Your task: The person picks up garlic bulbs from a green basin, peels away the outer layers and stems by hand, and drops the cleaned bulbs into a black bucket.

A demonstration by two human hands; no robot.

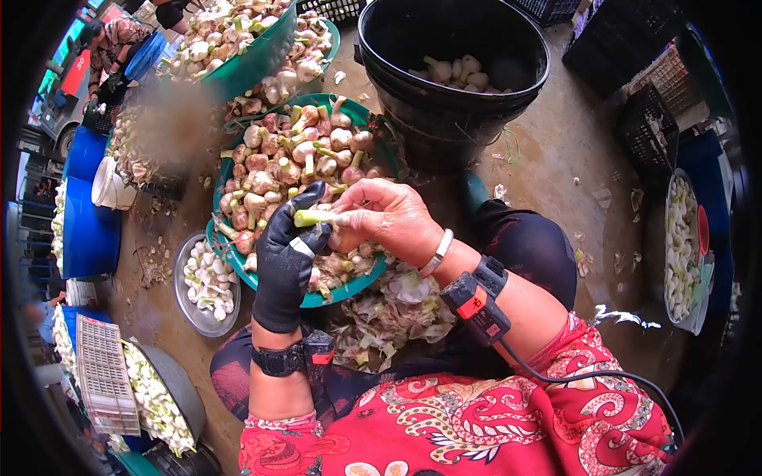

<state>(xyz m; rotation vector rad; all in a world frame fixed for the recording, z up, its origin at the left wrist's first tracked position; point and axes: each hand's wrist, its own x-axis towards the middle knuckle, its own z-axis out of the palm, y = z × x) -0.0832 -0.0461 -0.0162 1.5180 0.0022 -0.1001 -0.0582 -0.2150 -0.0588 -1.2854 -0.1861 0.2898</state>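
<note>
My left hand (282, 266), in a black glove, is closed around a garlic bulb whose pale green stem (315, 216) sticks out to the left. My bare right hand (393, 218), with a bangle on its wrist, pinches the same bulb from the right; the fingers cover most of it. Both hands are over the near side of a green basin (349, 292) heaped with unpeeled garlic bulbs (317, 147). Below the hands, a pile of loose garlic skins (401, 313) lies between my legs.
A metal bowl (179, 278) of peeled white garlic stands left of the basin. A large black bucket (444, 103) holds some bulbs ahead. More heaped garlic (226, 40) stands at the back. Blue tubs (91, 230) line the left. Another person (119, 47) sits far left.
</note>
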